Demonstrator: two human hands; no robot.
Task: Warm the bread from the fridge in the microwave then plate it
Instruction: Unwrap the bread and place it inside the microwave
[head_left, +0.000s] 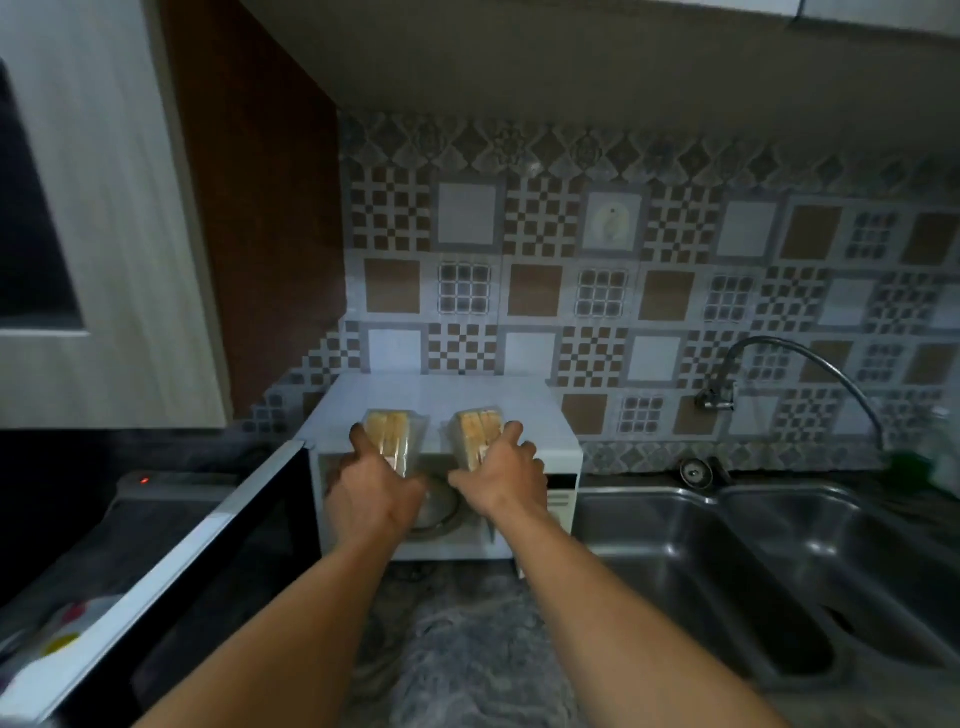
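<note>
Two hands (376, 493) (501, 480) each clasp wrapped bread (392, 431) (475, 428).

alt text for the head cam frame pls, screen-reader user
Two bare hands, left hand and right hand, each hold a wrapped bread pack, left pack and right pack, before an open white microwave whose door swings left. A steel double sink sits at right.

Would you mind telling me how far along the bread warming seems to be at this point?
Done: the white microwave has its door swung open. In hand: the left hand and right hand each hold a clear-wrapped sliced bread pack in front of the opening, above the glass turntable. Left: setting them inside, closing, heating and plating; no plate is in view.
</note>
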